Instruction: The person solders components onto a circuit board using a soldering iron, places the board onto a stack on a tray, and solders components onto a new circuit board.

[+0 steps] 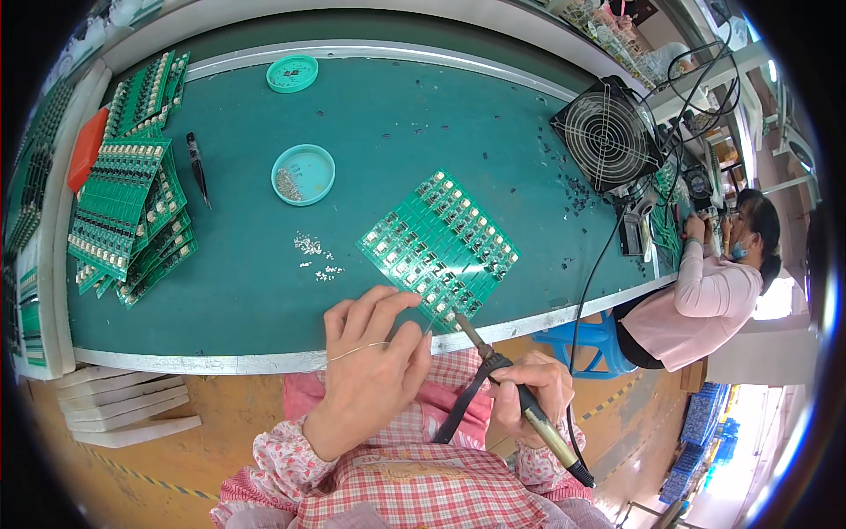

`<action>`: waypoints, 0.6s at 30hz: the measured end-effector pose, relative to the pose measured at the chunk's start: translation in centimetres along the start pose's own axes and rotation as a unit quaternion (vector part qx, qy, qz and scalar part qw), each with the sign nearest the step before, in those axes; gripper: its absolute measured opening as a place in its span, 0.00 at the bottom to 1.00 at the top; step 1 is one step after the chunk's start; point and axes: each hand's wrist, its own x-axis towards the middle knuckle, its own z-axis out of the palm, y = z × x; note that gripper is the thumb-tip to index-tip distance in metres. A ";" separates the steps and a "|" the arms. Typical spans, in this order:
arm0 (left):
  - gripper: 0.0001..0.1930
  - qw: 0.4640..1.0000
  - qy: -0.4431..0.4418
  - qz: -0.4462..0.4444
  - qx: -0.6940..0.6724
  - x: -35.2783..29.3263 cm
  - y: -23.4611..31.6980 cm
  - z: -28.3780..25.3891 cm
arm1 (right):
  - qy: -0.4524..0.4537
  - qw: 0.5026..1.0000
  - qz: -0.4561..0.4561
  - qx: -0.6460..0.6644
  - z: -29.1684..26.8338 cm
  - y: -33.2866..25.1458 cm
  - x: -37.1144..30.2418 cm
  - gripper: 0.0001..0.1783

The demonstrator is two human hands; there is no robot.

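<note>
A green circuit board panel [441, 247] with rows of white connectors and black parts lies at an angle near the table's front edge. My right hand [536, 392] is closed round the handle of a soldering iron [546, 426]; its tip meets the panel's near corner. A dark strap [463, 410] hangs from the iron. Beside that same corner is my left hand [374, 353], fingers bent, with a thin strand of solder wire [352, 351] running across it and out toward the iron's tip. The pinch on the wire is partly hidden.
Stacked circuit boards [123, 203], tweezers [197, 167] and a red box [87, 150] sit at left. Two turquoise dishes [327, 172] and small loose parts [308, 245] lie mid-table. A black fan [606, 135] and cable [586, 295] are right, near a seated person [714, 295].
</note>
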 end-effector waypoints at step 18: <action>0.07 1.000 0.001 0.012 0.007 0.2 0.2 0.7 | -0.051 0.999 -0.012 -0.008 0.3 0.1 -0.2 0.10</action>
